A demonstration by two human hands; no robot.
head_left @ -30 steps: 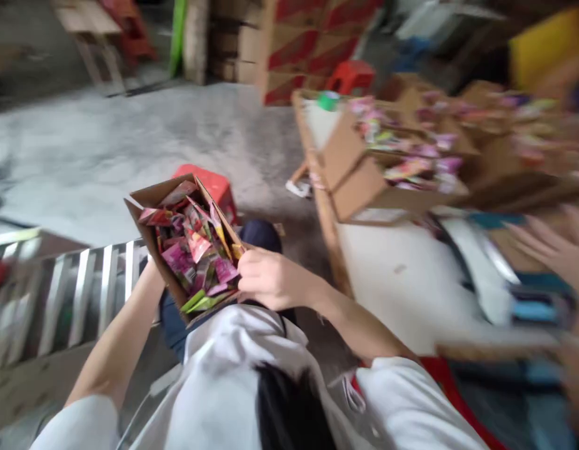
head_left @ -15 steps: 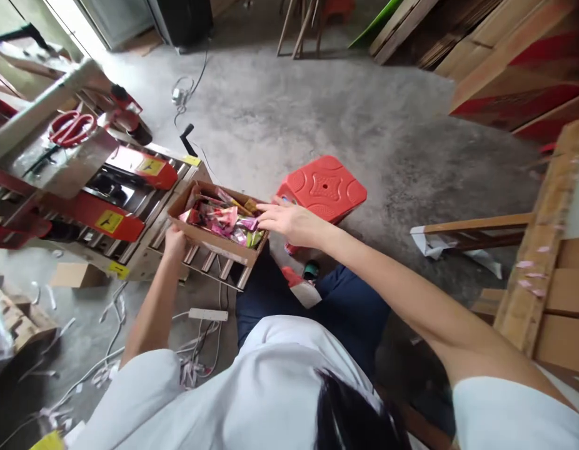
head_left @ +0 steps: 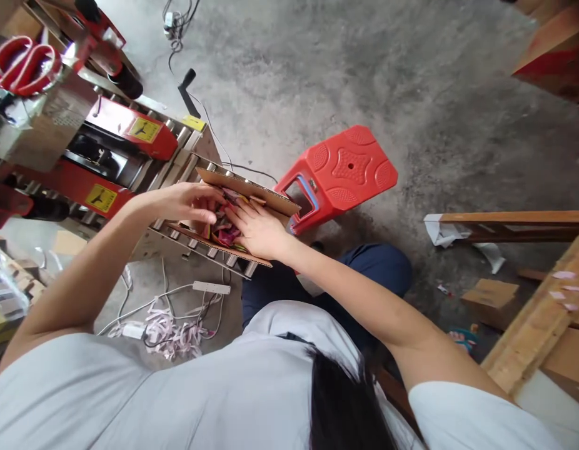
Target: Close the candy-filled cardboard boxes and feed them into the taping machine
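Note:
A small cardboard box sits on the roller conveyor in front of me, its long side flaps standing outward. Inside are colourful wrapped packets, pink, purple and yellow, partly covered by my hands. My right hand lies flat on the packets with its fingers stretched out. From the left, my left hand reaches over the box's end, its fingers loosely bent and apart at the packets. I see nothing gripped in either hand.
Left of the box stands a red-and-metal carton sealing machine with a black crank; red scissors lie on top. Beyond my knees is a red plastic stool. A power strip and cables lie below. A wooden frame stands at right.
My left hand has let go of the box's near left corner and moved over its contents. My right hand has pressed down onto the packets. The box's side flaps now show raised.

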